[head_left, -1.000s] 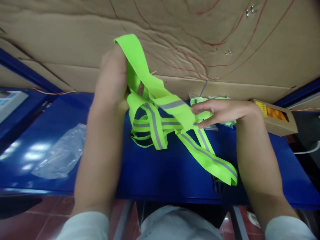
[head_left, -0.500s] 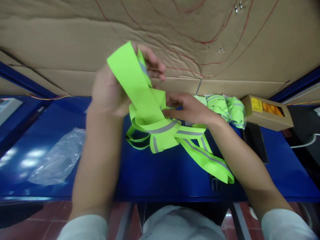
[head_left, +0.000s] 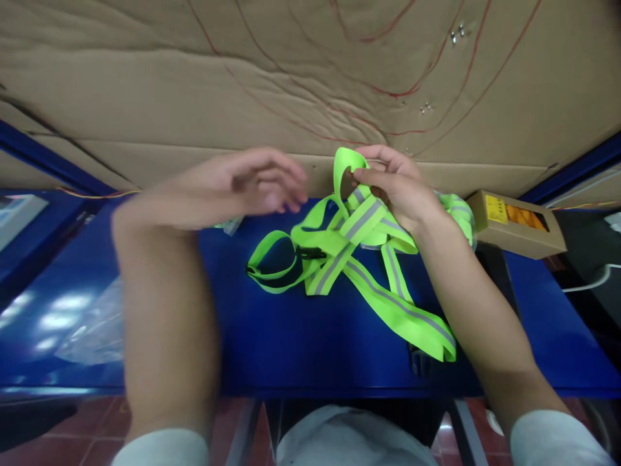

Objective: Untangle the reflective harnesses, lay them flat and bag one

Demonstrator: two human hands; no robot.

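A neon-yellow reflective strap harness [head_left: 359,223] with grey stripes lies in a loose tangle on the blue table, its straps crossing. A black buckle [head_left: 310,253] shows among the straps, beside a loop on the left. My right hand [head_left: 398,184] pinches a raised loop of the harness between thumb and fingers. To the left, my left hand [head_left: 264,181] hovers apart from the straps, its fingers loosely bent, slightly blurred and holding nothing. Another dark buckle [head_left: 418,359] lies near the table's front edge, by the end of the long strap.
A clear plastic bag [head_left: 94,330] lies on the left of the blue table [head_left: 291,349], partly behind my left forearm. Bagged yellow straps [head_left: 460,217] sit behind my right wrist, next to a cardboard box [head_left: 517,223]. A cardboard-covered wall with red wires rises at the back.
My left hand has let go of the wide yellow strap and moved down, clear of the harness. My right hand has risen to the right, lifting a loop.
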